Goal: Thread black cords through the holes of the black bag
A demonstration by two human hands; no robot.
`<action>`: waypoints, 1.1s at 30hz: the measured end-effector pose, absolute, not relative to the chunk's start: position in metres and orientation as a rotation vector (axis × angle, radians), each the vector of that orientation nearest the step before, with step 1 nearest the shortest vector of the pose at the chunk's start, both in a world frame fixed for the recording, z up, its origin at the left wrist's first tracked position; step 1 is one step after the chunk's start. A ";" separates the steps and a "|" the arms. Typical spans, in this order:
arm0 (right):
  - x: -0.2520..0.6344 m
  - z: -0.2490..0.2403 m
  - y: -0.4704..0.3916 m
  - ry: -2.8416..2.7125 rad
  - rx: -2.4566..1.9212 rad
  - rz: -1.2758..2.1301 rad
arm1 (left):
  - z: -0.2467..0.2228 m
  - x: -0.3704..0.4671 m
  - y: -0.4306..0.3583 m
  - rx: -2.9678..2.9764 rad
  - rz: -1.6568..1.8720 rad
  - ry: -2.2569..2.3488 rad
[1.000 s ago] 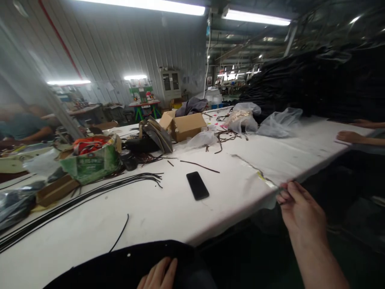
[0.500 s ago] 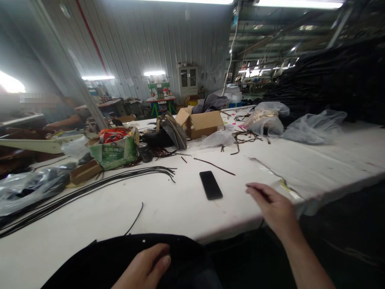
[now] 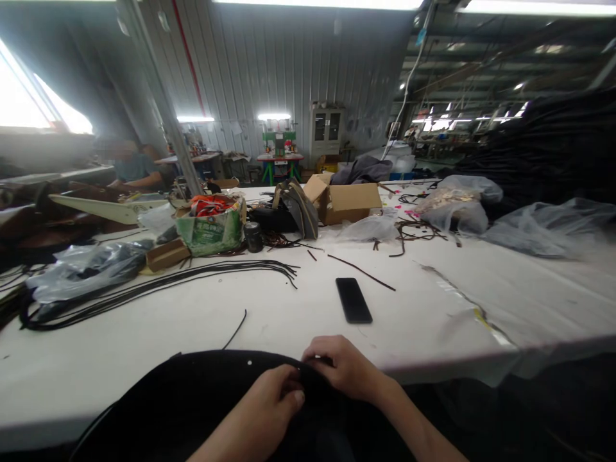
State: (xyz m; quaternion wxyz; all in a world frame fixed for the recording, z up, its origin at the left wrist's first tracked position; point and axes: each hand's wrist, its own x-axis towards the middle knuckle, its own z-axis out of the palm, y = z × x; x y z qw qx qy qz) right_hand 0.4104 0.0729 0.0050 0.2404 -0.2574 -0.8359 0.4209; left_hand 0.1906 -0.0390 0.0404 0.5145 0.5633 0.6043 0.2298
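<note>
Both hands now pinch the black fabric piece at the near bench edge: left hand gripping, right hand back from the bench's 3 o'clock edge half a second ago. Phone at 12. Green box, 11 o'clock, holds orange material; cardboard box open, contents hidden.

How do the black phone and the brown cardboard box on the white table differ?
The phone lies flat and thin near both hands; the cardboard box stands taller, farther back, flaps open. The phone is glossy black, the box matte brown. Both rest on the white table.
</note>
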 end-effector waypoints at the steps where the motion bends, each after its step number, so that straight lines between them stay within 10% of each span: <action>1: 0.410 0.005 0.073 -2.294 -0.707 1.148 | 0.040 0.192 -0.038 1.352 0.561 1.446; 24: 0.401 0.031 0.076 -2.365 -0.601 1.417 | 0.029 0.201 -0.028 1.550 0.558 1.807; 33: 0.433 0.055 0.080 -2.449 -0.902 1.629 | 0.105 0.141 -0.068 1.803 0.487 2.200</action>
